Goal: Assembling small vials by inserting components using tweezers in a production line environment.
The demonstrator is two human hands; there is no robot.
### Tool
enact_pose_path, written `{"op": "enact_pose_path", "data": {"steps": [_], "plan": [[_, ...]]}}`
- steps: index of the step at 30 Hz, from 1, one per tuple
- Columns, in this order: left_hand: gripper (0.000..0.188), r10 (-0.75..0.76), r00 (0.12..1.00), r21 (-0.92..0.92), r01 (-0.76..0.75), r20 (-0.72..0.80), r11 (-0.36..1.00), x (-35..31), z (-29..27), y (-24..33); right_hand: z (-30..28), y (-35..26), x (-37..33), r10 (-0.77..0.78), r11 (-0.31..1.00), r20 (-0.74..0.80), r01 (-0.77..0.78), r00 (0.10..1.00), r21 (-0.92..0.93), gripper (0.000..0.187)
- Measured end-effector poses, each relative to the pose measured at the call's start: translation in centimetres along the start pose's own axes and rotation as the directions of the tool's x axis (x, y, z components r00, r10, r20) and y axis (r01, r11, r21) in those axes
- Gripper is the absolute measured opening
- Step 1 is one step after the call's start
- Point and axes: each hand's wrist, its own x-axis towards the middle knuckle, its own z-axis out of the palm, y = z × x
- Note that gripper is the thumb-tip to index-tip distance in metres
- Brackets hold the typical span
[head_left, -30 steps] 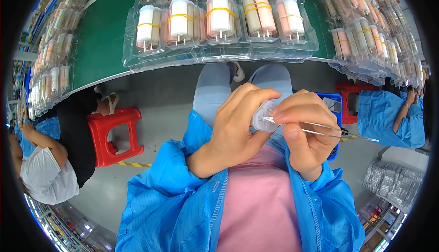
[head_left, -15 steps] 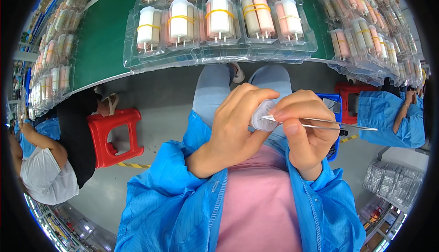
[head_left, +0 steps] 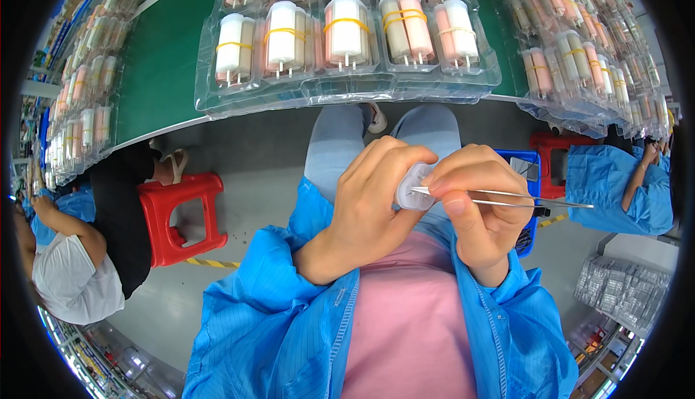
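Close together here, just below the knees in the middle of the frame: the left hand (head_left: pixel 373 200) is curled round a translucent, whitish cylinder (head_left: pixel 410 190), its end face turned toward the right hand (head_left: pixel 486 207), which pinches metal tweezers (head_left: pixel 507 195). Tips right at that face, though whether they grip anything I can't tell from here! I'd call this piece mid-work, not finished. Up at top centre, the clear tray (head_left: pixel 347 94) on the green table (head_left: pixel 163 59) has every front-row pocket filled with cylinder bundles (head_left: pixel 347 34), yellow bands round them; those look packed, whether checked or waiting isn't clear. More loaded trays (head_left: pixel 594 102) crowd the upper right, others (head_left: pixel 79 109) the left edge, so plenty of pieces around, and how many are done doesn't show.
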Motion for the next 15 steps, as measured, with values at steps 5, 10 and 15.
{"op": "enact_pose_path", "data": {"steps": [5,10,15], "plan": [[0.036,0.01,1.0,-0.002,-0.01,0.004,1.0,-0.04,0.04,-0.11,-0.04,-0.32,0.11,0.019,1.0,0.017,-0.019,1.0,-0.024,0.009],[0.038,0.032,0.999,0.028,-0.032,0.008,0.999,0.03,0.0,-0.07,0.12,-0.46,0.54,-0.005,0.996,0.045,0.009,0.999,-0.091,0.01],[0.038,0.014,1.0,0.026,-0.014,0.014,1.0,-0.21,-0.04,-0.14,0.19,-0.53,0.62,-0.002,0.996,0.061,0.008,0.998,-0.093,0.01]]}}
